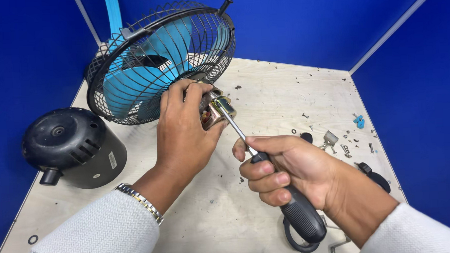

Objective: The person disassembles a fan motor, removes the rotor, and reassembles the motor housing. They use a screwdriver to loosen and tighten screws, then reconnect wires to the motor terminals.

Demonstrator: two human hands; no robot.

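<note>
plywood table [284, 93], fan motor [215, 111] gripped, seemingly.

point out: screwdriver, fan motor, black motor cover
screwdriver [302, 214]: head view, on its black handle.
fan motor [215, 111]: head view, on its metal body.
black motor cover [71, 143]: head view, on its domed top.

Blue walls [301, 22], pale plywood tabletop [279, 94].

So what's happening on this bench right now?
A person is working on a small fan with blue blades inside a dark wire cage. The left hand grips the exposed motor behind the cage. The right hand holds a black-handled screwdriver, its tip set against the motor. A black motor cover lies apart to the left on the wooden table, and loose screws and small parts are scattered to the right.
</note>
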